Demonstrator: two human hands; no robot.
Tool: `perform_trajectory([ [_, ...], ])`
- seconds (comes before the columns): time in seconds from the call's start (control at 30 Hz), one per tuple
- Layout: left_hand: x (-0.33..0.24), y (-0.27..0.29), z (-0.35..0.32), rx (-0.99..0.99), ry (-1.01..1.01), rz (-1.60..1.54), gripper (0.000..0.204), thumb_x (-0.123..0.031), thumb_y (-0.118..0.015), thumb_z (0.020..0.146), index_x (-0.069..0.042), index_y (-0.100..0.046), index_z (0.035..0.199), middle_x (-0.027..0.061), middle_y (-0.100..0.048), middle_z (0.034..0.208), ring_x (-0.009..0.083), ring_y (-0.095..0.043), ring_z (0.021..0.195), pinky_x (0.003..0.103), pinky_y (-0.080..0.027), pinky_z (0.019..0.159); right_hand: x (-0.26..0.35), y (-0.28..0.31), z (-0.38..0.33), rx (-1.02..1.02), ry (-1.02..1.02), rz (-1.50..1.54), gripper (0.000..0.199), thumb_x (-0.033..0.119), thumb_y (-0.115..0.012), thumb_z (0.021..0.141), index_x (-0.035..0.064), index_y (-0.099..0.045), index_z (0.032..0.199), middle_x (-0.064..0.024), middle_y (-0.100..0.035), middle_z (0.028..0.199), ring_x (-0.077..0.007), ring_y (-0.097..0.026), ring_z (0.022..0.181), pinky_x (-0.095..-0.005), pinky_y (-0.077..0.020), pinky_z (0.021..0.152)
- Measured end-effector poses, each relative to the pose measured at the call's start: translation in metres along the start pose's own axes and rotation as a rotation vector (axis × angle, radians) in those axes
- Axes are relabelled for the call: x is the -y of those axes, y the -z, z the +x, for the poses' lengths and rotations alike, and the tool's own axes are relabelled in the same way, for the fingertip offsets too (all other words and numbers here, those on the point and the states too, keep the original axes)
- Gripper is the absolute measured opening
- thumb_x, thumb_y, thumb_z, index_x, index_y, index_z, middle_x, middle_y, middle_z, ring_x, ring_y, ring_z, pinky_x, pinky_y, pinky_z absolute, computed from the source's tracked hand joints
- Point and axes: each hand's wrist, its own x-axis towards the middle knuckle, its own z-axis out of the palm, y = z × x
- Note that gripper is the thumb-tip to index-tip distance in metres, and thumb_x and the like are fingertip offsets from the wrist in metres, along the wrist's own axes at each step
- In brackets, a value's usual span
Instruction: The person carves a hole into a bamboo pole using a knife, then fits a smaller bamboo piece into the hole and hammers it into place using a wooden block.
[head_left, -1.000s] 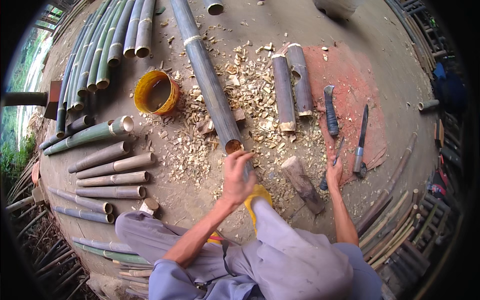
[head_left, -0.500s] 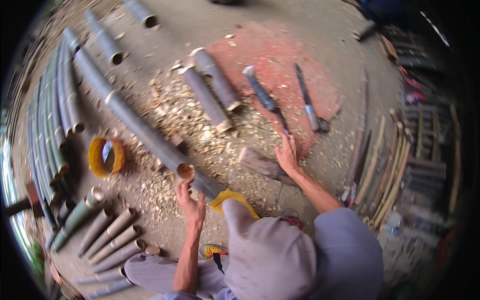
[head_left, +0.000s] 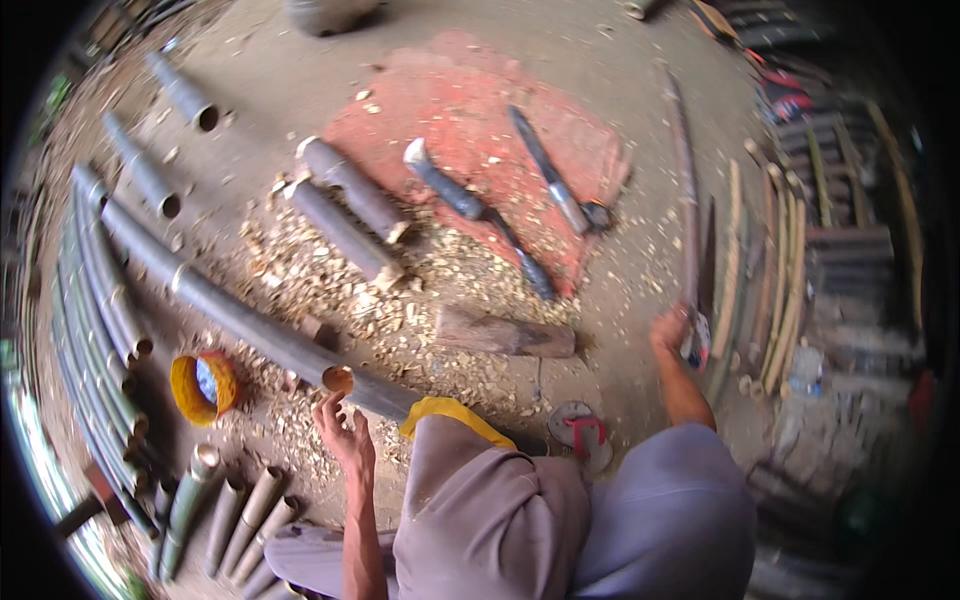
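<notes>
Head: bamboo pole (head_left: 250, 320) diagonal toward trousers (head_left: 490, 530)

The flat grey-brown floor (head_left: 600, 60) is supporting scattered pale wood chips (head_left: 440, 265), a short brown wooden log (head_left: 490, 331) and a round yellow bucket (head_left: 184, 388).

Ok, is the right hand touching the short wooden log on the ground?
Apart. The head view shows a strip of ground between the right hand and the short wooden log.

1. Grey-brown floor (head_left: 600, 60) — earth or concrete, unclear — with a faded red patch (head_left: 450, 90).
2. Bright daylight strip (head_left: 38, 470) and blurred greenery (head_left: 57, 92) along the left rim.
3. Deep shade at lower right.
</notes>
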Motion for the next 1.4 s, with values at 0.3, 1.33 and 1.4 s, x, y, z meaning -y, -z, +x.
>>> perform_trajectory([
  [0.3,0.016,0.026,0.004,-0.123,0.014,0.136,0.038,0.005,-0.058,0.070,-0.005,-0.059,0.106,0.0092,-0.053,0.107,0.0240,-0.054,0.097,0.033,-0.048,0.081,-0.044,0.010,0.053,0.322,-0.194,-0.247,0.080,0.029,-0.070,0.074,0.0106,-0.030,0.141,-0.0261,-0.048,0.127,-0.0395,-0.054,0.114,-0.0486,-0.0436,0.097],
  [1.33,-0.085,0.128,0.092,-0.417,-0.053,-1.238,0.059,-0.011,-0.067,0.079,-0.003,-0.034,0.128,0.0120,-0.057,0.096,0.0198,-0.062,0.079,0.034,-0.057,0.071,0.414,0.156,-0.165,1.146,0.941,1.392,0.040,0.036,-0.054,0.093,-0.0003,-0.058,0.110,-0.0080,-0.059,0.091,-0.0175,-0.056,0.091,-0.0308,-0.0452,0.079],
  [1.4,-0.087,0.141,0.080,-0.478,-0.127,-1.159,0.056,-0.008,-0.063,0.080,-0.002,-0.034,0.128,0.0112,-0.054,0.096,0.0185,-0.059,0.079,0.033,-0.055,0.071,0.468,0.125,-0.124,0.459,1.027,0.723,0.056,0.039,-0.062,0.086,-0.0009,-0.052,0.124,-0.0138,-0.062,0.100,-0.0221,-0.058,0.090,-0.0352,-0.0484,0.080],
])
